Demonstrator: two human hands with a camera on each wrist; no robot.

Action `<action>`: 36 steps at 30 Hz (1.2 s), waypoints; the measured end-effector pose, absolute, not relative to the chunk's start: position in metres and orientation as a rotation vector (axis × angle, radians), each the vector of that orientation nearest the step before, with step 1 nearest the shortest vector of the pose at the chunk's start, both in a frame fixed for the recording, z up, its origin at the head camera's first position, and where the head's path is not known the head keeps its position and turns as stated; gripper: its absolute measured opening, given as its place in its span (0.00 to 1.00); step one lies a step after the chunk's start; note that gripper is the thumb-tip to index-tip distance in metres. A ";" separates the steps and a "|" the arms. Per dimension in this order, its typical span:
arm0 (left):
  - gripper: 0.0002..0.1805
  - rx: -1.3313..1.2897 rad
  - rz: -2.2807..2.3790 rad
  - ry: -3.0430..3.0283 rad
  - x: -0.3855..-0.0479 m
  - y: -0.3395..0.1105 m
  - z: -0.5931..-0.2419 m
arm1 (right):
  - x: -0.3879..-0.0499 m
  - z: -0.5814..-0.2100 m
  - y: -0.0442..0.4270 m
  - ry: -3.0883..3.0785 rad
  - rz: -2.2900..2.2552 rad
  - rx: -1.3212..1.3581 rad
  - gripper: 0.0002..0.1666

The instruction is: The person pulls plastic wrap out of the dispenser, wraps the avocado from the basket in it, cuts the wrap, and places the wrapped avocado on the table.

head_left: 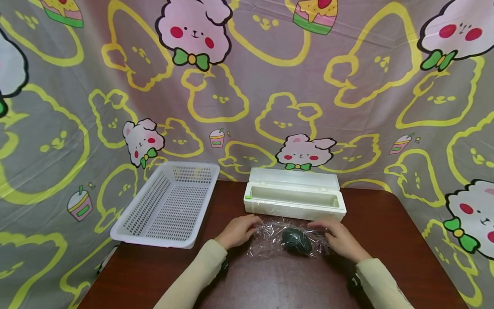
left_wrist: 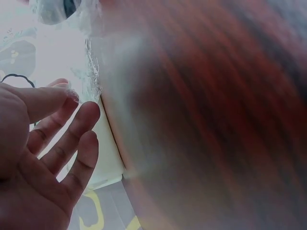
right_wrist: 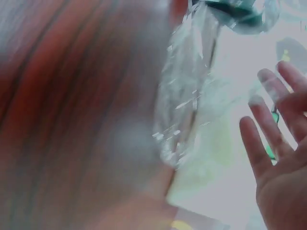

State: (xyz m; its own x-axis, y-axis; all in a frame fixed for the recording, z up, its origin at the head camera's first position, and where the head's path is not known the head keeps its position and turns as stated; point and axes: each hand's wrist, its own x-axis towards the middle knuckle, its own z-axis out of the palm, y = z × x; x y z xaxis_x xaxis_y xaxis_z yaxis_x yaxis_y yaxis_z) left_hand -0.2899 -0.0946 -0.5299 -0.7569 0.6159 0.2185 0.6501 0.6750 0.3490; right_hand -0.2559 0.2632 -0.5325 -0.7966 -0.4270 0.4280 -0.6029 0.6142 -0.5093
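Observation:
A dark green rounded lump point(head_left: 296, 241) lies on the table under crinkled clear cling film point(head_left: 270, 238); its exact kind is hidden by the wrap. My left hand point(head_left: 240, 231) is at the film's left edge. In the left wrist view, thumb and forefinger of that hand point(left_wrist: 53, 139) pinch a bit of film while the other fingers spread. My right hand point(head_left: 341, 238) is at the film's right side. The right wrist view shows its fingers point(right_wrist: 261, 148) spread and fairly straight, film near the tips. Behind both hands stands a white cling film box point(head_left: 295, 210), its lid raised.
A white perforated plastic basket point(head_left: 204, 206) stands on the left of the dark red-brown table point(head_left: 270, 283). A patterned cloth point(head_left: 239, 86) with cartoon rabbits hangs behind and at both sides. A green slider point(head_left: 248, 197) sits at the box's left front edge.

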 end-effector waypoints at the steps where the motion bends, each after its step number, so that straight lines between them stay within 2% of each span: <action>1: 0.11 -1.058 -0.628 -2.802 -0.290 -0.095 -0.530 | -0.254 -0.531 0.259 -2.585 0.951 0.854 0.30; 3: 0.11 -1.055 -0.627 -2.805 -0.289 -0.095 -0.530 | -0.250 -0.528 0.251 -2.636 0.937 0.876 0.23; 4: 0.10 -1.052 -0.627 -2.806 -0.289 -0.095 -0.530 | -0.248 -0.526 0.247 -2.674 0.923 0.886 0.24; 8: 0.10 -1.046 -0.620 -2.809 -0.288 -0.096 -0.530 | -0.243 -0.527 0.231 -2.798 0.843 0.914 0.40; 13: 0.08 -1.027 -0.599 -2.826 -0.288 -0.096 -0.530 | -0.245 -0.534 0.223 -2.802 0.784 0.953 0.50; 28: 0.08 -0.975 -0.492 -2.755 -0.282 -0.092 -0.531 | -0.242 -0.539 0.221 -2.723 0.783 1.041 0.51; 31: 0.12 -1.010 -0.421 -2.727 -0.273 -0.083 -0.525 | -0.241 -0.540 0.222 -2.700 0.765 1.055 0.50; 36: 0.30 -1.139 -0.311 -2.772 -0.259 -0.061 -0.517 | -0.241 -0.538 0.224 -2.683 0.729 1.059 0.51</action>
